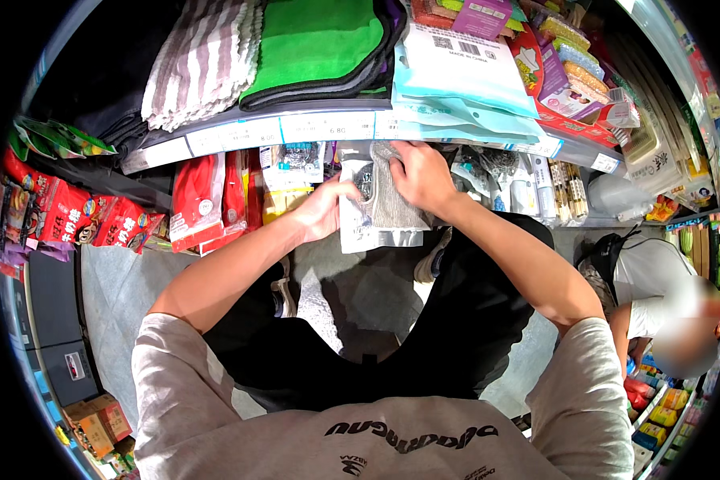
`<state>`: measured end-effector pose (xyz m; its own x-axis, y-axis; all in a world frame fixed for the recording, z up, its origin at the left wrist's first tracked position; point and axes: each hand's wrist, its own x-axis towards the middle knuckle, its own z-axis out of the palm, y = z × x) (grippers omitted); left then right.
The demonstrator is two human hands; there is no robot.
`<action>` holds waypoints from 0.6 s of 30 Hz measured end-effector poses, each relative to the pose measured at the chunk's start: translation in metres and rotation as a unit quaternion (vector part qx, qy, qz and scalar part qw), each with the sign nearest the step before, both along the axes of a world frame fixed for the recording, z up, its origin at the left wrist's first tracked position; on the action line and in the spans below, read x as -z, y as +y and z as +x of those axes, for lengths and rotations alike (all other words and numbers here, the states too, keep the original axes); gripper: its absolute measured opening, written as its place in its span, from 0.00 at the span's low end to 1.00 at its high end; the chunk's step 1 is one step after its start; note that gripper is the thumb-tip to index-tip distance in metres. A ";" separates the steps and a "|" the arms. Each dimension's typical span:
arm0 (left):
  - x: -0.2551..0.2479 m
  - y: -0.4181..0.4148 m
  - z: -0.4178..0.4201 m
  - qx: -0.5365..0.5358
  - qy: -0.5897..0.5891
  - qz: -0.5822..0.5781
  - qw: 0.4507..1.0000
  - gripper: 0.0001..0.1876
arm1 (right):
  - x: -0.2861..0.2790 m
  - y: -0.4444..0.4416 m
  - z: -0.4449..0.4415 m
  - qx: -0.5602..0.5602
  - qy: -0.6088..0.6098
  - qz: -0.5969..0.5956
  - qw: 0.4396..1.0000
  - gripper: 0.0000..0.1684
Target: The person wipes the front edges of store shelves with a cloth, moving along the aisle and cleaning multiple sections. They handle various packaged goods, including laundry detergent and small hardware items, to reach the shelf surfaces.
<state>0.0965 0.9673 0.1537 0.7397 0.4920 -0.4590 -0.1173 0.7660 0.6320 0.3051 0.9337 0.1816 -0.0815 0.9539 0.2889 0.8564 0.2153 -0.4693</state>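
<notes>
My left hand (324, 207) is at the left edge of a silvery plastic packet (354, 231), its thumb reaching over the packet's front. Against the right part of that packet lies a folded grey cloth (399, 198), and my right hand (423, 174) grips its upper right side with bent fingers. Both items are at the front of the lower shelf, just below the price-label strip (312, 128) of the shelf above. Red plastic packets (197, 198) hang or stand to the left of my left hand. Small bagged metal scourers (300, 156) are just above it.
Striped cloths (204, 60), green cloths (315, 48) and light-blue packs (465, 78) lie on the upper shelf. Red snack bags (66, 210) are at the left, bamboo-like bundles (567, 186) at the right. Another person (648, 276) is at the far right. Cartons (96, 429) stand at the lower left.
</notes>
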 end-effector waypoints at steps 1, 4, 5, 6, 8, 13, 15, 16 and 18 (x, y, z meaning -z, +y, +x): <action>-0.005 0.001 0.001 -0.014 -0.005 -0.035 0.999 0.24 | 0.002 -0.002 -0.002 -0.005 0.012 0.021 1.000 0.18; -0.026 -0.002 0.014 -0.043 0.016 -0.086 0.995 0.25 | 0.002 0.001 -0.003 -0.037 0.054 0.036 0.997 0.15; -0.021 -0.005 0.018 -0.052 0.016 -0.082 0.995 0.26 | 0.002 0.001 -0.004 -0.048 0.069 0.038 0.996 0.15; -0.018 -0.007 0.020 -0.063 0.017 -0.077 0.995 0.26 | 0.001 0.002 -0.006 -0.047 0.078 0.045 0.995 0.14; -0.014 -0.009 0.021 -0.076 0.049 -0.035 0.995 0.26 | -0.002 0.003 -0.006 -0.018 0.008 0.020 1.000 0.13; -0.024 -0.009 0.024 -0.105 0.046 -0.045 0.992 0.25 | -0.011 0.001 -0.016 -0.053 -0.087 0.205 0.973 0.10; -0.032 -0.011 0.024 -0.124 0.060 -0.025 0.990 0.25 | -0.013 -0.007 -0.024 -0.093 -0.082 0.096 0.988 0.15; -0.025 -0.006 0.023 -0.121 0.019 -0.046 0.991 0.26 | -0.008 -0.009 -0.030 -0.109 -0.084 0.133 0.982 0.16; -0.028 -0.010 0.022 -0.139 0.043 -0.024 0.989 0.26 | -0.001 -0.017 -0.038 -0.115 -0.116 0.121 0.979 0.25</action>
